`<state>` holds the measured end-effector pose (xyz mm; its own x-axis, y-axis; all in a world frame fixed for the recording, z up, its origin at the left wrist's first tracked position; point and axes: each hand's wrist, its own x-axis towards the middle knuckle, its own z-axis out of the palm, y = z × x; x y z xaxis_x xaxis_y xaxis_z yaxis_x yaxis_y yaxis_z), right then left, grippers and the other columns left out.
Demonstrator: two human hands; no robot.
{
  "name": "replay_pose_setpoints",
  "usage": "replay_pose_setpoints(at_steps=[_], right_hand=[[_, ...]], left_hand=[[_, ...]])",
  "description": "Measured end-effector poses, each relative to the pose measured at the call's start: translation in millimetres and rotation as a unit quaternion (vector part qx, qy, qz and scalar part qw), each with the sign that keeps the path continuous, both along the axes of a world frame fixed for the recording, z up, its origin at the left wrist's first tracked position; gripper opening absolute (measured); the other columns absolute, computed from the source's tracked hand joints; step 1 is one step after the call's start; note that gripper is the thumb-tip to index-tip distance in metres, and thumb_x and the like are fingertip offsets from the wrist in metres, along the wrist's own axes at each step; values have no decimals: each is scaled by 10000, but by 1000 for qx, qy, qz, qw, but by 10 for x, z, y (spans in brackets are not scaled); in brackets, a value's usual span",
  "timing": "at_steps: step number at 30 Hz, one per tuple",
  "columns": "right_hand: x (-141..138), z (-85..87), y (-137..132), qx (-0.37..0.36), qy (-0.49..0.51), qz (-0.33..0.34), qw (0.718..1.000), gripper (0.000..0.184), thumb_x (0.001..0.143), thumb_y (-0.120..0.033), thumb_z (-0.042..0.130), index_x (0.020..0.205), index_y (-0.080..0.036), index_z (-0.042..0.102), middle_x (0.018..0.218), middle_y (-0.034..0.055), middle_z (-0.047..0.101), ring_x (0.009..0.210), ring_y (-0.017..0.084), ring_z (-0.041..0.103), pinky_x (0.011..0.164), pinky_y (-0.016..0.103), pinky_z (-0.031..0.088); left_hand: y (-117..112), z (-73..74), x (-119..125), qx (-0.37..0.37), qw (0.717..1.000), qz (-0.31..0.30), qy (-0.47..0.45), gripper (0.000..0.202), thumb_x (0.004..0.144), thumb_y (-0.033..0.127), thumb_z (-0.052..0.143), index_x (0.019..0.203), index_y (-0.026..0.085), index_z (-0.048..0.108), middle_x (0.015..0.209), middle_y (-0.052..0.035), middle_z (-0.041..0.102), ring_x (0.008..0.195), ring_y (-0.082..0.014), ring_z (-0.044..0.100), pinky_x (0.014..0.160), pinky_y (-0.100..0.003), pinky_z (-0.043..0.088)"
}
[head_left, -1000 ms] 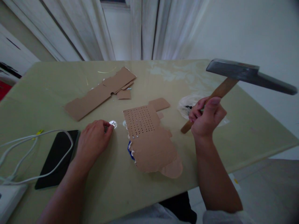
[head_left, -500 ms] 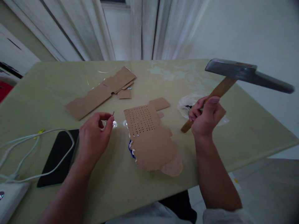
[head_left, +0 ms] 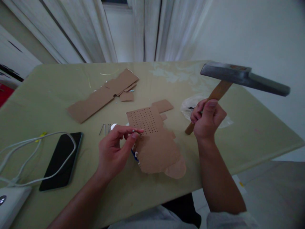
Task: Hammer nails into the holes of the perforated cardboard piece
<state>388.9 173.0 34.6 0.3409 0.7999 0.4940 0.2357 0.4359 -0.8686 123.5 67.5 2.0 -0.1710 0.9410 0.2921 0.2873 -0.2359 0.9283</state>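
Left hand: forearm angled in from lower left, wrist low, thumb and forefinger pinching a mostly hidden nail over the holed cardboard. Right hand: raised, fist wrapped round hammer handle, head up, tilted. Cardboard lies mid-surface, between the 2 hands. Loose nails beside left knuckles.

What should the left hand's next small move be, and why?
Probably set the apparent nail upright in the cardboard: the left hand pinches it over the near edge of the holes, while the right hand holds the hammer up and clear.
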Motion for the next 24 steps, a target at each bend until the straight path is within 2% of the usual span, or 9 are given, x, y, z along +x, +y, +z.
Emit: replay_pose_setpoints(at_steps=[5, 11, 18, 24], right_hand=[[2, 5, -2, 3, 14, 12, 1000, 648, 977, -872, 545, 700, -292, 466, 547, -58, 327, 420, 128, 270, 387, 304, 219], [27, -28, 31, 21, 14, 24, 999, 626, 993, -814, 595, 690, -282, 465, 546, -67, 342, 400, 113, 271, 361, 290, 209], [47, -72, 62, 59, 47, 57, 996, 574, 1026, -702, 652, 703, -250, 510, 540, -94, 351, 385, 76, 283, 342, 246, 205], [54, -70, 59, 44, 34, 53, 997, 592, 1011, -739, 646, 710, -251, 497, 539, -99, 348, 390, 71, 288, 357, 236, 226]], left_hand=[[5, 10, -4, 4, 999, -11, 33, 113, 1033, 350, 749, 1094, 258, 776, 1045, -51, 849, 874, -200, 759, 766, -358, 612], [6, 61, 12, 21, 996, -8, 89, 95, 1027, 332, 763, 1066, 262, 814, 994, -15, 847, 696, -144, 613, 681, -310, 530], [26, 7, 3, 26, 995, -24, 91, 74, 1037, 282, 759, 1097, 278, 803, 1022, -4, 846, 746, -145, 611, 702, -308, 499], [25, -18, -9, 19, 995, -22, 92, 88, 1050, 297, 746, 1118, 275, 797, 1022, -16, 842, 733, -150, 606, 709, -319, 509]])
